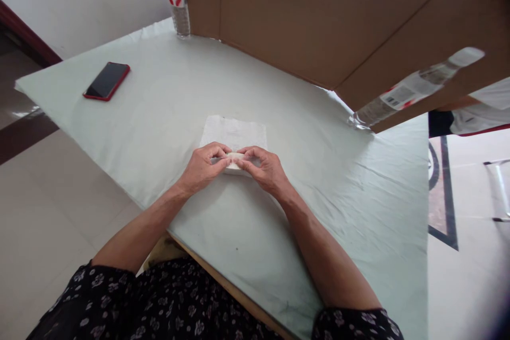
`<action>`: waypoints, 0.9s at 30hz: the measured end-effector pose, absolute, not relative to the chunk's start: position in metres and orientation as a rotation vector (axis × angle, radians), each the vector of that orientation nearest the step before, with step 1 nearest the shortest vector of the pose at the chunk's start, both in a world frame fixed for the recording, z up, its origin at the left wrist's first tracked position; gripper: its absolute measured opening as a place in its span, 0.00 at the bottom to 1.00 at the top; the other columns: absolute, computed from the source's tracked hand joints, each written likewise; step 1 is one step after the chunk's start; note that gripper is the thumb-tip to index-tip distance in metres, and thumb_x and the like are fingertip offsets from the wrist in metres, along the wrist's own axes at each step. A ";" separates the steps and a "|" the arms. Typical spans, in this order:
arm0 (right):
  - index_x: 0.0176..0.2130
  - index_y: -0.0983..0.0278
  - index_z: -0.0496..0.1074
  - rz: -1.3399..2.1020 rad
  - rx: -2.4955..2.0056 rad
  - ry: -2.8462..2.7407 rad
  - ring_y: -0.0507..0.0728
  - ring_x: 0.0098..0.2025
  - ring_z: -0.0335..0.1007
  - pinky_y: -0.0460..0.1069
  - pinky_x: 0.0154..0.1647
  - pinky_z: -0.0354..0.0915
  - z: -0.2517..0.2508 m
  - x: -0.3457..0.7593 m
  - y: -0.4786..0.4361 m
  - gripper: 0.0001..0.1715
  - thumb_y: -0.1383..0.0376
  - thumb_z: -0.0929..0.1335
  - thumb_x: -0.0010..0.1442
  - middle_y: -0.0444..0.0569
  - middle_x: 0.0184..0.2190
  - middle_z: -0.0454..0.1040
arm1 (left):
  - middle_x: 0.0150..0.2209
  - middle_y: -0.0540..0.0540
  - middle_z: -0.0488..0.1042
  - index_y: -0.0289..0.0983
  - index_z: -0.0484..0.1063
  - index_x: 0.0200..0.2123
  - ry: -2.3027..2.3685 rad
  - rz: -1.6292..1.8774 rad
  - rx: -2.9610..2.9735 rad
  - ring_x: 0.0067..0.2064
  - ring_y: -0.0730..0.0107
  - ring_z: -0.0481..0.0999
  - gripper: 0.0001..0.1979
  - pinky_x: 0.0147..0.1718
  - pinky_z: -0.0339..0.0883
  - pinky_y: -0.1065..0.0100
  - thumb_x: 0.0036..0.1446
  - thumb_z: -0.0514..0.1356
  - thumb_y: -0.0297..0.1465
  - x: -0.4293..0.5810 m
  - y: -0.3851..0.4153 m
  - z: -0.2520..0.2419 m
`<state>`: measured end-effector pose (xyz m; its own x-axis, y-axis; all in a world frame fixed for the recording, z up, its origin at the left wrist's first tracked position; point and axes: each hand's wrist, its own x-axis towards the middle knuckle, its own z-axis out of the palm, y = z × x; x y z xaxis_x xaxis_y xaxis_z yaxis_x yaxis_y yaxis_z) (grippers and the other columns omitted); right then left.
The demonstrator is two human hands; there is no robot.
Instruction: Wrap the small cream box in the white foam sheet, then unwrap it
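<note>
A white sheet (235, 132), paper towel or thin cloth, lies flat on the table in front of me. At its near edge is a thick white roll or fold (236, 171), which seems to be part of the same sheet. My left hand (204, 168) pinches the left part of this roll between thumb and fingers. From the other side, my right hand (266, 169) grips it the same way, and the two thumbs almost meet in the middle. The fingertips behind the roll are partly hidden.
A pale green cloth covers the table (159, 101). A phone with a red case (107, 81) lies at the far left. Brown cardboard (287, 16) stands along the back, with a water bottle (178, 2) and another bottle (410, 93) before it. Part of a person (478, 111) shows at right.
</note>
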<state>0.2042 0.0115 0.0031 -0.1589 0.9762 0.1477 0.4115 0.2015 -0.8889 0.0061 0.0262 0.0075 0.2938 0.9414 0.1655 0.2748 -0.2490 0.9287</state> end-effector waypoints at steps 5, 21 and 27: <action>0.28 0.61 0.68 0.936 -1.339 -1.671 0.57 0.41 0.75 0.50 0.43 0.64 0.007 0.202 0.009 0.16 0.54 0.72 0.58 0.48 0.41 0.81 | 0.41 0.43 0.79 0.37 0.73 0.26 1.122 0.977 1.686 0.46 0.63 0.78 0.09 0.46 0.69 0.63 0.55 0.63 0.34 0.006 0.025 0.007; 0.30 0.61 0.70 0.947 -1.328 -1.681 0.55 0.40 0.75 0.49 0.43 0.64 0.002 0.204 0.011 0.12 0.57 0.71 0.59 0.47 0.38 0.81 | 0.39 0.44 0.78 0.37 0.72 0.26 1.117 0.948 1.671 0.43 0.64 0.78 0.09 0.44 0.68 0.64 0.55 0.63 0.35 0.006 0.027 0.008; 0.30 0.61 0.71 0.970 -1.365 -1.650 0.56 0.41 0.75 0.50 0.43 0.65 0.007 0.202 0.011 0.11 0.57 0.72 0.57 0.47 0.37 0.81 | 0.35 0.47 0.79 0.37 0.75 0.32 1.156 0.868 1.633 0.40 0.66 0.76 0.07 0.42 0.69 0.65 0.54 0.63 0.35 0.005 0.027 0.015</action>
<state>0.2022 0.0110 0.0071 -0.1291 0.9875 0.0909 0.4013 0.1358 -0.9058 0.0053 0.0273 0.0147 0.3090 0.9505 0.0341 0.2977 -0.1307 0.9457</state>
